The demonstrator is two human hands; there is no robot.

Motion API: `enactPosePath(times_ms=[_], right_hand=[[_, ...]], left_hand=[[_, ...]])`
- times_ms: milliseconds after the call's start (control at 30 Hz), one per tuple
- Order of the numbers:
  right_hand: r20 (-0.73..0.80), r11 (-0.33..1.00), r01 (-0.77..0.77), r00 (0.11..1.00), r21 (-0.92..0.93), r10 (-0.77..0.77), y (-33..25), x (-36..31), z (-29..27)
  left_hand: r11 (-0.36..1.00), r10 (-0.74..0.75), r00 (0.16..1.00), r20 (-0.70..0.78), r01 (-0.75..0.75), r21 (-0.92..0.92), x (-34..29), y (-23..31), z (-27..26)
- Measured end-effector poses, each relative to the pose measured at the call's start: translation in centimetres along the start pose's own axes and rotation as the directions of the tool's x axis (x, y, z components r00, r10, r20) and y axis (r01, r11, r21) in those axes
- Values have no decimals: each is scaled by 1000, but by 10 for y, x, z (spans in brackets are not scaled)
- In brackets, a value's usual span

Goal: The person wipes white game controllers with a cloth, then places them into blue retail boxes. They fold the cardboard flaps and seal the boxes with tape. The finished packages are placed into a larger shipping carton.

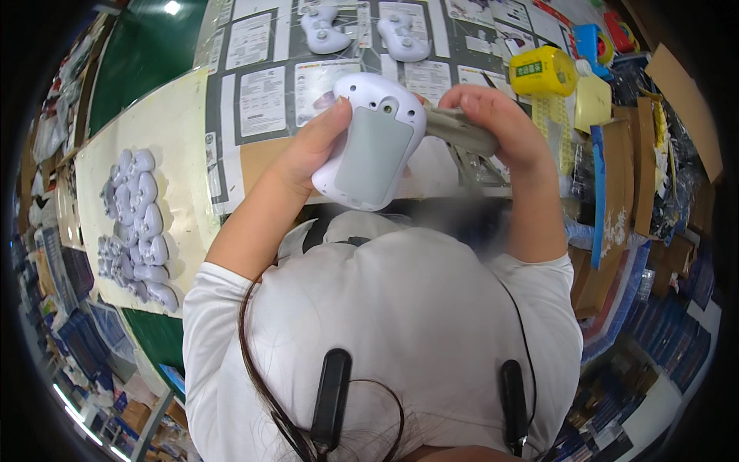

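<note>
A white game controller [375, 158] is held up in front of my chest, its underside with a large grey panel and several screw holes facing me. My left hand [317, 146] grips it along the left side, thumb near the top edge. To its right, my right hand [504, 127] is closed on a grey-brown cloth [462, 132], which looks folded and reaches the controller's right edge. The cloth is slightly blurred, so contact between the two is hard to tell. The controller's front is hidden.
Two more white controllers lie on the far side of the sheet-covered worktable [231, 165]. At left, several controllers [138, 223] are heaped on a pale board. A yellow bottle [543, 71] lies at the far right, near cardboard boxes [627, 165] and a blue tape dispenser [589, 45].
</note>
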State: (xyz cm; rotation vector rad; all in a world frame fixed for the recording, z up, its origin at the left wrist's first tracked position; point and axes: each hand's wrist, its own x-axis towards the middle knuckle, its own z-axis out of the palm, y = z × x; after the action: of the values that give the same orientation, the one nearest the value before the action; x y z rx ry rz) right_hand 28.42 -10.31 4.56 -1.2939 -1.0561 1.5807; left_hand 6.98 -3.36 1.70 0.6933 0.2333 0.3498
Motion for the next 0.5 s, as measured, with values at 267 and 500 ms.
enactPosePath(times_ms=[267, 500], right_hand=[[17, 970, 80, 996, 230, -86, 13, 23, 24], [-462, 874, 460, 748, -154, -476, 15, 27, 68]], left_hand=[[993, 102, 991, -90, -107, -56, -29, 10, -11], [995, 104, 931, -349, -96, 42, -37, 11, -9]])
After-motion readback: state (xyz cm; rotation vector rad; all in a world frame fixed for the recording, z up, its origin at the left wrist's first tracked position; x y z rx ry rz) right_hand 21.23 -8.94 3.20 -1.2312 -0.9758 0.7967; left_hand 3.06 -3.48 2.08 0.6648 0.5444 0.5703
